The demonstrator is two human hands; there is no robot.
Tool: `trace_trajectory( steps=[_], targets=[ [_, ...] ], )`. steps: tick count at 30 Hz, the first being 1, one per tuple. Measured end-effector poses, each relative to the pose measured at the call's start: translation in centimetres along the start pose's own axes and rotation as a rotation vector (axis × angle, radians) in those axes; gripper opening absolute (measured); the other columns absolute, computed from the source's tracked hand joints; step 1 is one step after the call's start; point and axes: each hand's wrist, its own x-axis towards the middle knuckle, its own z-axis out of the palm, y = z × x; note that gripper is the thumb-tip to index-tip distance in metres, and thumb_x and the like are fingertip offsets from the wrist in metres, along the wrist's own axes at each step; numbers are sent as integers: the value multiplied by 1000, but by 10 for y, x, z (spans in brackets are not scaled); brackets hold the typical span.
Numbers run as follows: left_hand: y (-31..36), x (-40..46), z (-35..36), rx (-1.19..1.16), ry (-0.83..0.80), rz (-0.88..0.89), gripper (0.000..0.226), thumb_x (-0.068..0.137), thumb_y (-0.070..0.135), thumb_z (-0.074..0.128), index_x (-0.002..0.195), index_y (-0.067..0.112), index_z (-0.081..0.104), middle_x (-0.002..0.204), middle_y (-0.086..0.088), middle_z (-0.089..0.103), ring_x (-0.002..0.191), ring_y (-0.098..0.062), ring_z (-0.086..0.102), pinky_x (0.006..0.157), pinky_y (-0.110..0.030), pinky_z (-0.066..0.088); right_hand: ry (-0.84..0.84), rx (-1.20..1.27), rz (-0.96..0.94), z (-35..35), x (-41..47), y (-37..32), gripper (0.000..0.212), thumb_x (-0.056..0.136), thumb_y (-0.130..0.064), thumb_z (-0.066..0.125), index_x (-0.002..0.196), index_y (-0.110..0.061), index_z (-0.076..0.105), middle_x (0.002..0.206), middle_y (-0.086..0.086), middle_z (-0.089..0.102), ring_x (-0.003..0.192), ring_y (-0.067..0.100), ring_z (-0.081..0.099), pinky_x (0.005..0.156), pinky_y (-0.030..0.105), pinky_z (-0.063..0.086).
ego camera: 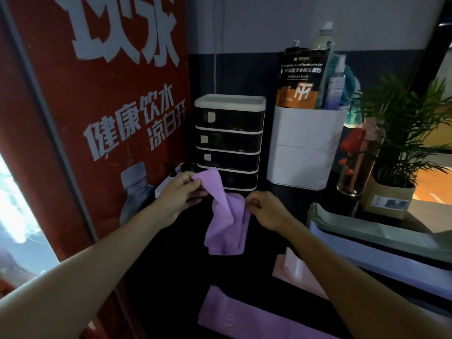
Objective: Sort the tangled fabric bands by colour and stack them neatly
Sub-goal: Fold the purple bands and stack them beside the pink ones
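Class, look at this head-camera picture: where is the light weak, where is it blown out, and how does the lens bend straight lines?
Head view: the black tabletop is dim and swallows detail; the window at the left edge is blown out white; the red poster leans and its frame bows, a wide-angle effect; the purple band, pinched by the left hand and right hand, looks soft.

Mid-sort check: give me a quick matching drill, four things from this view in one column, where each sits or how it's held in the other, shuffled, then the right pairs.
1. crumpled purple fabric band
2. flat purple fabric band
3. flat pink fabric band
4. black four-drawer organiser with white top

A. lies nearest the camera on the dark table
B. stands at the back against the wall
C. held up by left hand and right hand
D. lies under the right forearm

Pairs: 1-C, 2-A, 3-D, 4-B
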Motion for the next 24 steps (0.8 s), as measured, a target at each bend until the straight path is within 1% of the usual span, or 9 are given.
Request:
trace_trajectory(
  steps=[3, 5, 8, 11, 13, 17, 19, 21, 24],
  targets=[
    [1, 0, -7, -142, 62, -85, 19, 97, 17, 44, 82, 19, 55, 80, 0, 61, 77, -15, 58, 74, -27, 47, 94, 92, 30, -12, 8, -11, 28, 91, -3, 49, 71, -22, 52, 75, -1, 59, 72, 14, 54, 68, 25, 43],
    [1, 0, -7, -206, 91, -121, 24, 95, 22, 47, 75, 15, 56, 71, 0, 60, 71, -16, 55, 68, -27, 47, 111, 171, 56, -19, 13, -19, 28, 93, -4, 46, 73, -23, 50, 76, 0, 58, 74, 16, 54, 71, 32, 45],
    [-1, 1, -2, -135, 59, -88, 29, 90, 25, 58, 65, 14, 52, 60, 1, 55, 64, -12, 56, 63, -23, 47, 139, 279, 47, -28, 17, -36, 26, 94, -2, 43, 77, -21, 51, 83, 10, 60, 76, 20, 53, 70, 34, 44],
    [-5, 0, 5, 58, -18, -1, 21, 83, 14, 68, 70, 14, 50, 69, 0, 57, 70, -10, 55, 64, -18, 49, 127, 446, 101, -30, 17, -46, 25, 93, 2, 40, 79, -14, 53, 75, 9, 55, 70, 19, 50, 67, 34, 44],
    [-9, -4, 10, 175, -74, 31, 18, 80, 20, 72, 78, 14, 55, 74, 1, 59, 74, -10, 55, 67, -20, 46, 107, 567, 191, -28, 16, -47, 24, 94, 2, 39, 80, -11, 54, 75, 12, 53, 68, 22, 49, 66, 35, 44],
    [-16, -14, 31, 352, -247, 106, 28, 79, 20, 74, 102, 11, 60, 95, -1, 65, 85, -10, 59, 69, -17, 48, 41, 843, 273, -21, 5, -52, 28, 94, 7, 35, 77, -6, 53, 69, 13, 51, 56, 21, 52, 56, 28, 46],
    [-20, -12, 37, 345, -209, 171, 32, 80, 14, 72, 107, 19, 56, 104, 2, 65, 95, -10, 61, 77, -16, 49, 10, 958, 295, -18, 0, -55, 28, 95, 7, 34, 77, -4, 53, 70, 14, 52, 56, 21, 56, 57, 29, 50],
    [-23, -7, 37, 338, -119, 218, 42, 79, 12, 73, 114, 21, 52, 111, 0, 63, 105, -15, 59, 88, -24, 49, 1, 971, 339, -16, -3, -53, 26, 95, 6, 36, 79, -3, 53, 75, 15, 55, 66, 25, 56, 70, 33, 50],
    [-21, -4, 33, 399, -76, 292, 48, 78, 10, 73, 119, 19, 50, 111, 0, 60, 104, -13, 57, 85, -18, 47, -15, 839, 379, -15, -4, -47, 20, 95, 2, 43, 82, -6, 55, 76, 11, 61, 67, 22, 59, 70, 32, 51]
  ],
)
